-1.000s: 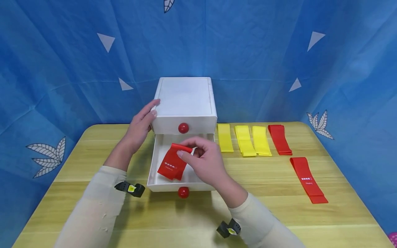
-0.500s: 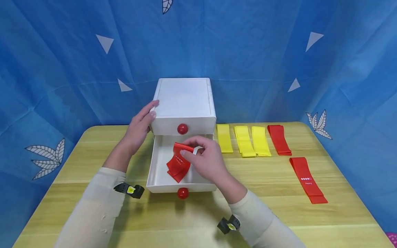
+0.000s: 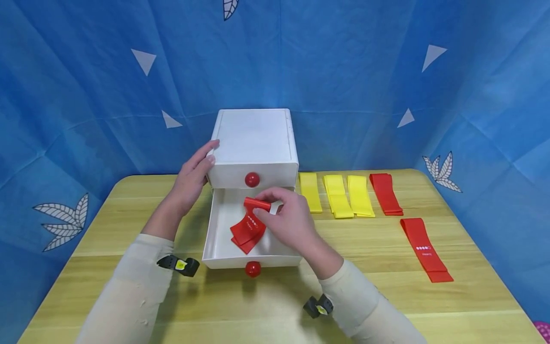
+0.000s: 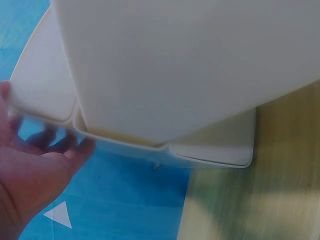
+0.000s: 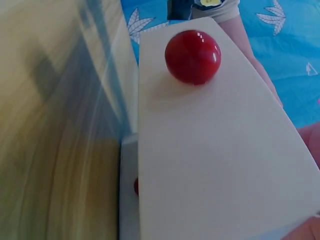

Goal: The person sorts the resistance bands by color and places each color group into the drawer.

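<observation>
A white drawer cabinet (image 3: 255, 136) stands at the back of the table, with one drawer (image 3: 275, 261) pulled out below its top drawer. Over that open drawer, my right hand (image 3: 290, 222) pinches the top fold of a red resistance band (image 3: 248, 229) between thumb and fingers. The folded band hangs down into the drawer, its printed "Heavy" label tilted. My left hand (image 3: 192, 179) rests against the cabinet's left side, fingertips at the top edge; the left wrist view shows this hand (image 4: 37, 167) beside the white side wall.
Right of the cabinet lie three folded yellow bands (image 3: 361, 196) and a red band (image 3: 386, 193). Nearer the right edge is another red band (image 3: 426, 251). The right wrist view shows the open drawer's red knob (image 5: 193, 57) and another knob (image 5: 136, 186) lower down.
The band in my right hand has swung from lying slanted to the left to hanging more upright, and the hand has shifted slightly right. My left hand stays on the cabinet.
</observation>
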Motion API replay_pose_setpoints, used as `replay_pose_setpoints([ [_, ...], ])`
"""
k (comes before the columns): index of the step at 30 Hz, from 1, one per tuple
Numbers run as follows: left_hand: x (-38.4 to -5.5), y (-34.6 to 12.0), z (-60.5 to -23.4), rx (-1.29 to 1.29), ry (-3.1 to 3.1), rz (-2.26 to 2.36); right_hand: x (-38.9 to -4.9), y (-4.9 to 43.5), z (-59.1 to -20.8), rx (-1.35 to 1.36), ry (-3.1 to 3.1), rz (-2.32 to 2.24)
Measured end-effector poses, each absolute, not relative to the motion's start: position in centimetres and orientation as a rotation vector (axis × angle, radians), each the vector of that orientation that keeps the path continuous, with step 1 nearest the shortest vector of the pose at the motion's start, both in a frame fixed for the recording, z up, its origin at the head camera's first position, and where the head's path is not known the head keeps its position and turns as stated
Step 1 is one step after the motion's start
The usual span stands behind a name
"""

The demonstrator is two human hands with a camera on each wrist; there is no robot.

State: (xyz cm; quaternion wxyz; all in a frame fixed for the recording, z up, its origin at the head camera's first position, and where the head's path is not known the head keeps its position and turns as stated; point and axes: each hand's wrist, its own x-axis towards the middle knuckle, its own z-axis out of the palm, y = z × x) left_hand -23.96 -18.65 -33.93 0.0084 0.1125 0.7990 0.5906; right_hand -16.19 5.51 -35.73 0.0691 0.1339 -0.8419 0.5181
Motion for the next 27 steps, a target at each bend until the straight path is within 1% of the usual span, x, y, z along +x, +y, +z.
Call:
replay_pose_setpoints([
  [9,-23.9,-18.7,-34.0,0.36,2.495,1.847,-17.1,6.0,-35.5,0.405,-2.742,1.265],
  [18,-24.1,-18.7,-34.1,0.373,2.499,1.86,-17.9,6.6,-35.1,0.373,-2.857,1.187],
  [27,-24.0,-18.7,-34.2,0.363,2.506,1.849,-18.5,7.3,-35.5,0.37,-2.871,1.13],
])
